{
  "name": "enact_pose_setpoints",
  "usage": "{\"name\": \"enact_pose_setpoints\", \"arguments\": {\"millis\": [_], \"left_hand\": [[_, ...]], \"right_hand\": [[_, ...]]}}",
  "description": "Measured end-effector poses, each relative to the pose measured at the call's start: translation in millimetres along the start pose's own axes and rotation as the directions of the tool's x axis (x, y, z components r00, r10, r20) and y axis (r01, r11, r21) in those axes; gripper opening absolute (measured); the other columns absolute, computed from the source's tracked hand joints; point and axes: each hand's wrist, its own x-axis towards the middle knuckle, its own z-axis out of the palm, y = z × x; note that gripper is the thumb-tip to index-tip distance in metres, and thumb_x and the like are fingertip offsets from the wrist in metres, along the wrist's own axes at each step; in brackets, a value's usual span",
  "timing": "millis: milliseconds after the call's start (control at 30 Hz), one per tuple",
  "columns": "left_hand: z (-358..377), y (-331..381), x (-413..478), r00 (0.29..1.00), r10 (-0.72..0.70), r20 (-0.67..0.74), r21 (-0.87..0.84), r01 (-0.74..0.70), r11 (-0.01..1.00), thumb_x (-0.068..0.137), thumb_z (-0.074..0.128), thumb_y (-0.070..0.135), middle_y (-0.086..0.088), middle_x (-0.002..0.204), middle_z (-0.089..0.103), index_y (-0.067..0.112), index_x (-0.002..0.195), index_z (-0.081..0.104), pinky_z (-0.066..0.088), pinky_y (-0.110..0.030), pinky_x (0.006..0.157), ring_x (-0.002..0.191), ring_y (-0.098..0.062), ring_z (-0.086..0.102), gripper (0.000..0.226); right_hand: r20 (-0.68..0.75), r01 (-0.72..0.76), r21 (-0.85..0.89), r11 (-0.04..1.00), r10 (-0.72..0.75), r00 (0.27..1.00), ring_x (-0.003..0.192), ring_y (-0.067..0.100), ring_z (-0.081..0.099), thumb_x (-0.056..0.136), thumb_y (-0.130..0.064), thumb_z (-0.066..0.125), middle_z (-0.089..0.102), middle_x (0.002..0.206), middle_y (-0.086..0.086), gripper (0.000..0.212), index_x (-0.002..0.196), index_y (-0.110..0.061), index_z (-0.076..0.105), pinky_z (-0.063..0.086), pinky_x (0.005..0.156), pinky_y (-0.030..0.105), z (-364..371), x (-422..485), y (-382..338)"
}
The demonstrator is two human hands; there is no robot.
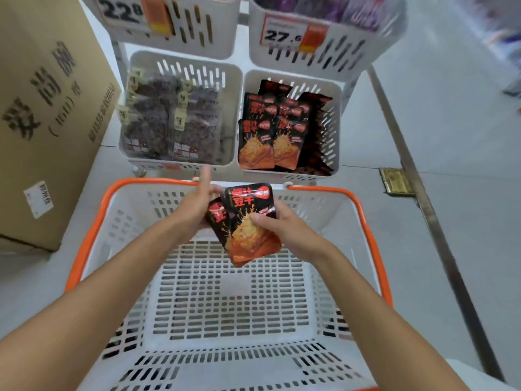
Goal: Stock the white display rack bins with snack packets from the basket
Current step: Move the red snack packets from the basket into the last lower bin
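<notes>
Right hand [284, 230] pinching two snack packets [248, 221] over the basket [366, 215], left hand [194, 207] touching them, its fingers mostly hidden

A shop — price tags [293, 33], stocked bins [335, 108].

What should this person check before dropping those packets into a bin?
1. Right hand grips front packet: ok.
2. Left hand holding rear packet securely: cannot tell.
3. Lower right bin holds matching packets: ok.
4. Room left in that bin: ok, back wall shows.
5. More packets in basket: not ok, none visible.
</notes>
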Motion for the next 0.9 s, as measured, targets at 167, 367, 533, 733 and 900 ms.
{"name": "enact_pose_setpoints", "arguments": {"millis": [167,367,533,733,900], "left_hand": [[64,17,1,0.98,0.198,0.002,-0.028,-0.197,0.98,0.102,0.038,0.047,0.005,0.114,0.07,0.029,0.128,0.049,0.057,-0.027,0.077,0.094,-0.004,0.069,0.033],[89,32,63,0.882,0.447,0.147,0.336,-0.47,0.816,0.102,0.039,0.047,0.001,0.139,0.054,0.023,0.141,0.048,0.042,-0.037,0.109,0.13,-0.013,0.049,0.047],[84,54,136,0.743,0.612,0.272,0.873,-0.458,0.168,0.099,0.056,0.032,-0.003,0.165,0.014,0.028,0.155,0.027,0.005,-0.042,0.123,0.153,-0.022,0.007,0.063],[80,55,199,0.857,0.397,0.327,0.944,-0.278,-0.178,0.068,0.042,0.091,0.0,0.161,-0.028,0.041,0.153,-0.016,-0.012,-0.062,0.117,0.147,-0.023,-0.031,0.114],[81,31,205,0.834,0.507,0.219,0.975,-0.207,-0.081,0.059,0.026,0.094,-0.006,0.165,-0.018,0.031,0.157,-0.007,-0.009,-0.063,0.115,0.15,-0.021,-0.023,0.121]], "right_hand": [[-0.178,0.14,0.122,0.983,-0.117,0.977,0.108,0.015,0.066,0.088,-0.015,0.069,0.067,0.118,0.0,0.051,0.133,-0.022,0.048,0.056,0.091,0.034,-16,7,-23],[-0.452,0.242,0.082,0.967,-0.18,0.874,0.101,0.03,0.068,0.082,0.004,0.069,0.07,0.111,0.012,0.05,0.127,-0.012,0.055,0.056,0.088,0.042,-100,18,-42],[-0.613,0.239,0.055,0.969,-0.157,0.774,0.096,0.03,0.068,0.083,0.007,0.064,0.067,0.106,0.012,0.046,0.123,-0.014,0.053,0.057,0.083,0.046,-189,49,-63],[-0.461,0.195,-0.059,0.979,-0.2,0.865,0.107,0.026,0.065,0.08,0.008,0.065,0.063,0.115,0.007,0.064,0.133,-0.021,0.044,0.059,0.079,0.037,-185,133,-72],[-0.402,0.234,-0.377,0.896,-0.386,0.83,0.131,0.008,0.045,0.07,-0.035,0.08,0.047,0.137,-0.017,0.091,0.138,-0.056,0.023,0.042,0.109,0.047,-162,159,-43]]}}
